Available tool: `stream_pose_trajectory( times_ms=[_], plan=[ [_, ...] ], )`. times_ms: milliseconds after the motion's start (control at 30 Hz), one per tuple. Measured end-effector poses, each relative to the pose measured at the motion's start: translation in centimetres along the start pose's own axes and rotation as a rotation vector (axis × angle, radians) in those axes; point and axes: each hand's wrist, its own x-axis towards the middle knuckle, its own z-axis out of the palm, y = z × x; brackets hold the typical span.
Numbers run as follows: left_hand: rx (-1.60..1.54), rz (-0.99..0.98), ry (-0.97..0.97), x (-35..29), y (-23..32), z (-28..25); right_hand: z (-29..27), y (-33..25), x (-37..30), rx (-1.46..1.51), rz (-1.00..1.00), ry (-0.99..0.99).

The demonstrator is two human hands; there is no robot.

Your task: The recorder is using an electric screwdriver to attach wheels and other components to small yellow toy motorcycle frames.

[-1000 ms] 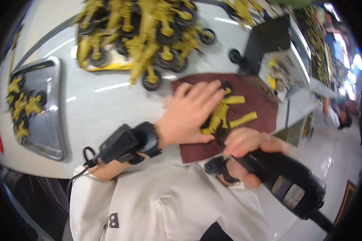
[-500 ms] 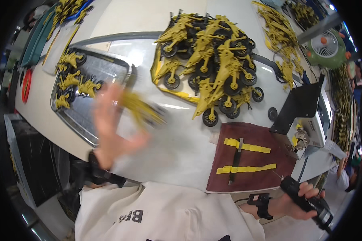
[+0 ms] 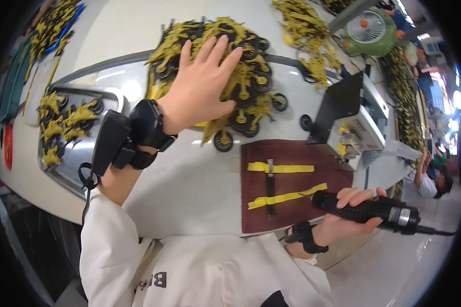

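Note:
My left hand (image 3: 202, 84) reaches over a heap of yellow plastic toy motorbike frames with black spoked wheels (image 3: 243, 92). Its fingers are spread across the top of the heap, and nothing shows held in them; the palm hides part of the pile. My right hand (image 3: 351, 210) is wrapped round a black corded electric screwdriver (image 3: 389, 215). The tool points left, its tip end above the right part of a maroon mat (image 3: 297, 202). On that mat are two yellow strips (image 3: 287, 168) and a dark upright bar (image 3: 270, 189) crossing them.
A metal tray (image 3: 95, 148) with several yellow assemblies lies at the left. Right of the mat stands a white and black bench device (image 3: 356, 133). Loose black wheels (image 3: 306, 122) lie between heap and device. A green fan (image 3: 371, 31) and more yellow parts (image 3: 305, 25) are farther back.
My left hand has gone from beside the tray to the heap; the blurred yellow part by it no longer shows there. The screwdriver has swung more level and nearer the mat. The whole view has shifted.

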Motion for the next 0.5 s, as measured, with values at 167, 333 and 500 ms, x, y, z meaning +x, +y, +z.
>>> stream_pose_trajectory(
  times_ms=[167,333,500],
  plan=[
    [-0.102,0.023,-0.106,1.2,0.1,-0.3,-2.0,-1.8,2.0,0.007,-0.126,0.072],
    [-0.101,0.066,-0.071,1.9,-0.3,0.3,0.4,-1.5,9.2,-0.146,-0.331,0.245],
    [-0.113,0.072,0.044,2.5,-0.1,0.2,1.0,1.4,11.1,-0.263,-0.29,0.054]
  ],
)
